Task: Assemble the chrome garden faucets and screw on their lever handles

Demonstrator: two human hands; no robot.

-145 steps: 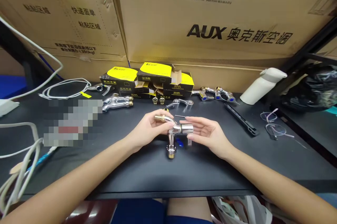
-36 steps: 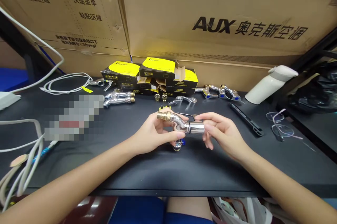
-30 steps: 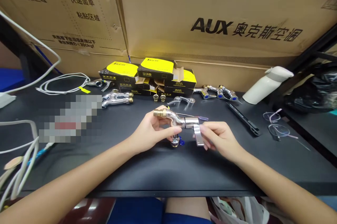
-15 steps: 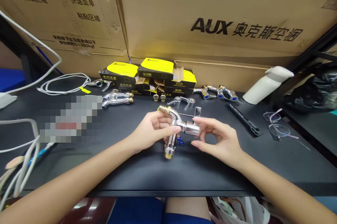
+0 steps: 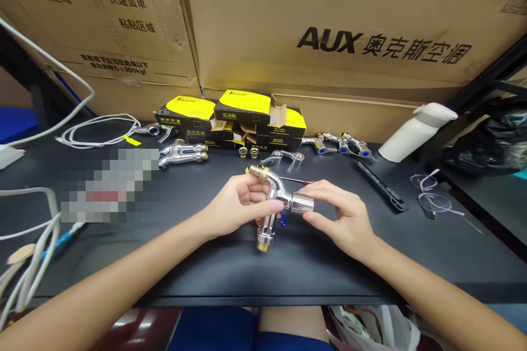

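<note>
A chrome faucet [image 5: 269, 200] with brass threaded ends is held above the table, its lower end tilted toward me. My left hand [image 5: 242, 205] wraps round its body, thumb across the front. My right hand [image 5: 341, 216] has thumb and fingertips around the chrome cylindrical handle base [image 5: 302, 202] on the faucet's right side. The handle's lever is hidden from view. Small blue pieces [image 5: 282, 221] show just behind the faucet. Beyond it lies a thin metal shaft with a red part [image 5: 307, 182], partly covered by the hands.
Black-and-yellow boxes [image 5: 242, 106] are stacked at the back. Nearby lie loose lever handles [image 5: 282, 157], brass fittings [image 5: 249, 152], faucet bodies [image 5: 185, 153] and handles with blue dots [image 5: 343, 148]. To the right are a black cutter [image 5: 381, 186], eyeglasses [image 5: 434, 202] and a white bottle [image 5: 415, 131].
My right thumb has come up to the handle base, and the fingers have closed around it. The lever that stood up behind it has turned out of sight.
</note>
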